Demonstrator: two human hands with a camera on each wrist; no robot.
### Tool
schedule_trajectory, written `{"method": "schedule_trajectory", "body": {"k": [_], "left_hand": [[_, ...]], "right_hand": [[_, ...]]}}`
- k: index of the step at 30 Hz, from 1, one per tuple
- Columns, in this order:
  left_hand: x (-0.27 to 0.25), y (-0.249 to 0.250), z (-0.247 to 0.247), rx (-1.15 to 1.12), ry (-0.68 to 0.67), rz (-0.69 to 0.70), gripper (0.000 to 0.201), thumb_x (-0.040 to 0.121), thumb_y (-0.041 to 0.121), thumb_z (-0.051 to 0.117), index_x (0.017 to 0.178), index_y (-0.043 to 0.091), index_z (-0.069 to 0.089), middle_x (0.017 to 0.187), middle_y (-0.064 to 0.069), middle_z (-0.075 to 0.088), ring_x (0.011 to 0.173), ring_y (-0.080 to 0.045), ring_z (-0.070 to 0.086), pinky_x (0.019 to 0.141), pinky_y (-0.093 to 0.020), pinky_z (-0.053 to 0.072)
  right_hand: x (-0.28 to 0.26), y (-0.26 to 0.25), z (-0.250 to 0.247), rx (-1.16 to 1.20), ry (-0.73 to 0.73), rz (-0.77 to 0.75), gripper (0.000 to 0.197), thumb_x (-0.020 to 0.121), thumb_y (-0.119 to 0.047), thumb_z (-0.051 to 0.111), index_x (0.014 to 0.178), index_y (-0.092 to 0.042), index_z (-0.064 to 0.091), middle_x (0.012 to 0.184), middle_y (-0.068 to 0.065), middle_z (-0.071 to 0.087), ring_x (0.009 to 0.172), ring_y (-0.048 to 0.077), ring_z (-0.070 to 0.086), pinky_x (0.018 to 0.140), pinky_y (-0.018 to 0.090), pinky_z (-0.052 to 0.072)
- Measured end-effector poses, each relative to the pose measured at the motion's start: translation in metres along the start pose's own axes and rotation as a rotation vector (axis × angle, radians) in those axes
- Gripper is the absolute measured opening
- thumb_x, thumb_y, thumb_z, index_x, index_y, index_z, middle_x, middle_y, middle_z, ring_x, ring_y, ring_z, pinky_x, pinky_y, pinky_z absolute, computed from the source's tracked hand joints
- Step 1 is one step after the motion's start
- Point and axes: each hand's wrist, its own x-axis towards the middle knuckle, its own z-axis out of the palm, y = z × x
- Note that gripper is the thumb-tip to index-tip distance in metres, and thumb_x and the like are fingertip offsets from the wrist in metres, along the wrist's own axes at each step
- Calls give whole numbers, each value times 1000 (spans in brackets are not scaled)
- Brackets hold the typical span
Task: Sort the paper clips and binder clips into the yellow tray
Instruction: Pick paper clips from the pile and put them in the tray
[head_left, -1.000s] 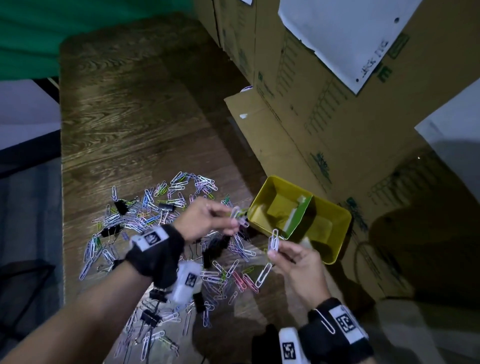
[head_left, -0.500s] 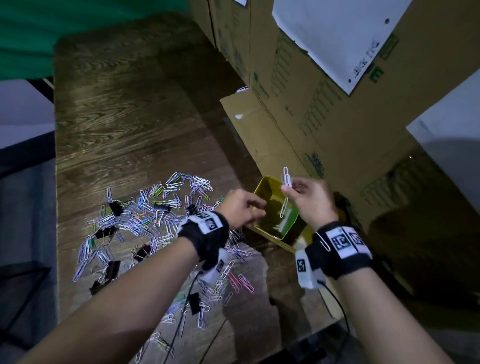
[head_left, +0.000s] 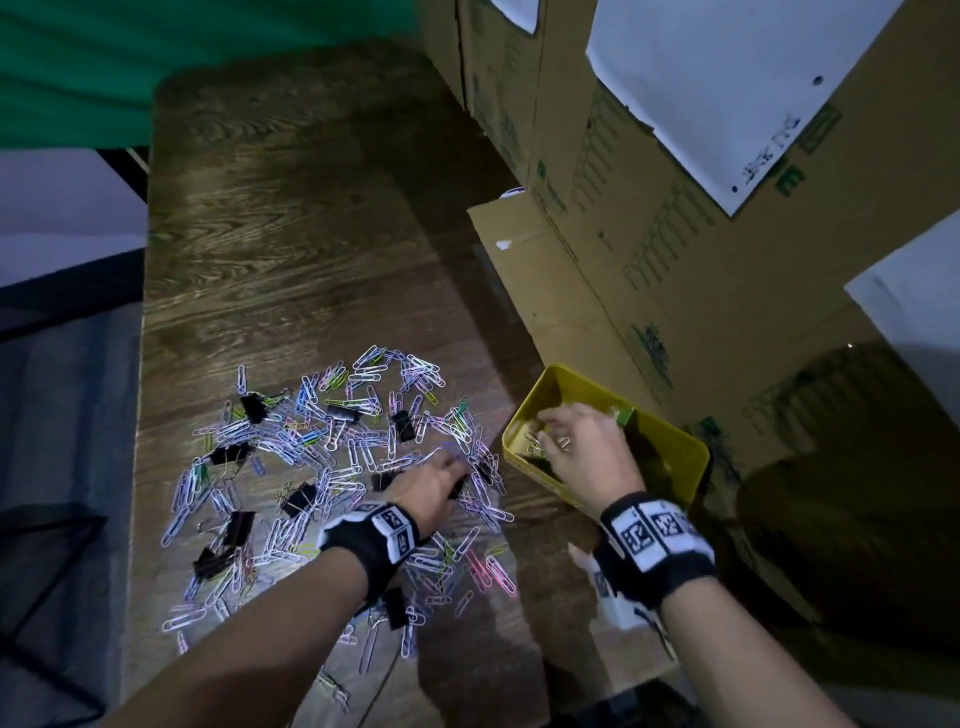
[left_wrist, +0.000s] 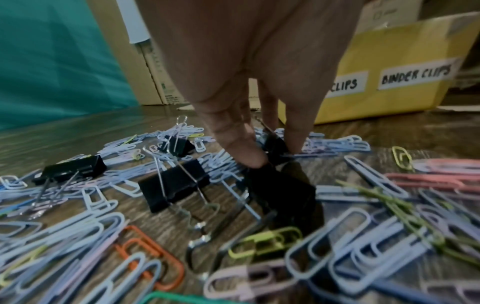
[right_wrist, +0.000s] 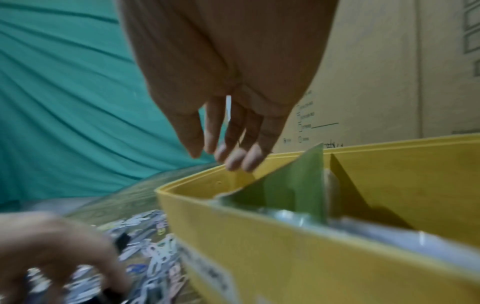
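Observation:
A pile of pastel paper clips (head_left: 337, 452) mixed with black binder clips (head_left: 343, 414) lies on the wooden table. My left hand (head_left: 457, 470) reaches into the pile's right side. In the left wrist view its thumb and a finger (left_wrist: 275, 152) pinch a black binder clip (left_wrist: 276, 145) that still sits among the clips. The yellow tray (head_left: 522, 410) stands to the right, split by a green divider (right_wrist: 293, 185). My right hand (head_left: 550, 431) hovers over its left compartment, fingers (right_wrist: 235, 160) loose and empty. A few paper clips (head_left: 535, 444) lie below it.
Stacked cardboard boxes (head_left: 675, 208) with white sheets rise right behind the tray. The table's left edge (head_left: 140, 415) drops off beside the pile. A green cloth (head_left: 156, 67) hangs at the far end. The tray's side (left_wrist: 389, 98) bears labels, one reading BINDER CLIPS.
My right hand carried paper clips over the tray and let them go into the left compartment. My left hand went back down to the pile and onto a binder clip.

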Motion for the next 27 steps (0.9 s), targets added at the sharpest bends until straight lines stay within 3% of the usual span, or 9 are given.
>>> {"method": "schedule_trajectory", "body": {"k": [3, 5, 7, 10, 12, 16, 19, 21, 27], "left_hand": [[-2, -2, 1, 50, -15, 53, 53, 87, 7, 54, 136, 18, 35, 145, -3, 30, 104, -26, 59, 89, -41, 51], [-7, -7, -4, 81, -27, 52, 45, 90, 11, 49, 133, 13, 36, 138, -6, 37, 98, -26, 59, 84, -39, 51], [-14, -18, -9, 152, -57, 30, 41, 91, 17, 48, 130, 12, 38, 131, -8, 41, 98, -26, 58, 83, -37, 49], [-20, -32, -18, 276, -54, 77, 46, 88, 31, 52, 131, 17, 41, 137, -8, 37, 114, -24, 48, 98, -38, 43], [-13, -31, -25, 248, 23, 106, 52, 87, 42, 50, 132, 20, 40, 136, -6, 39, 116, -20, 44, 100, -36, 40], [27, -14, -31, 179, 99, 100, 69, 85, 34, 53, 143, 29, 18, 152, -7, 21, 136, -27, 27, 110, -49, 29], [51, -1, -28, 205, -7, 18, 81, 83, 20, 54, 146, 30, 4, 157, -7, -2, 143, -30, 3, 114, -54, 7], [55, 7, -23, 281, -77, 20, 79, 86, 21, 50, 147, 28, 0, 157, -8, -8, 144, -29, -3, 114, -54, 3], [33, 9, 1, 282, 28, 270, 61, 86, 29, 52, 141, 11, 32, 145, -13, 27, 124, -27, 31, 105, -40, 34]], "right_hand": [[-31, -11, 11, 149, -14, -195, 18, 91, -22, 61, 107, -18, 68, 94, -9, 60, 81, 1, 54, 74, 4, 40], [-49, -10, 29, 186, -154, -252, 13, 89, -25, 63, 97, -20, 71, 86, -11, 60, 75, 1, 55, 70, 8, 43], [-65, -4, 51, 196, -363, -219, 10, 86, -27, 64, 87, -20, 72, 77, -13, 62, 69, 1, 55, 65, 9, 42], [-85, 4, 82, 131, -726, -91, 15, 84, -27, 67, 91, -14, 71, 73, -16, 57, 68, -3, 52, 60, 4, 35], [-91, 8, 98, 94, -811, -35, 19, 85, -26, 68, 98, -12, 69, 83, -9, 64, 75, 3, 56, 64, 8, 39], [-87, 9, 116, -8, -664, 54, 23, 90, -30, 58, 110, -21, 60, 115, 9, 61, 100, 23, 60, 84, 25, 46], [-81, 6, 115, -80, -546, 49, 28, 92, -28, 55, 116, -14, 55, 124, 11, 55, 108, 29, 57, 88, 32, 46], [-78, 8, 115, -89, -434, 30, 39, 91, -28, 56, 126, -13, 48, 133, 9, 46, 115, 27, 52, 93, 33, 43], [-79, 15, 124, -138, -260, 65, 96, 77, -41, 72, 148, -14, 14, 142, 9, 23, 130, 26, 29, 108, 37, 36]]}}
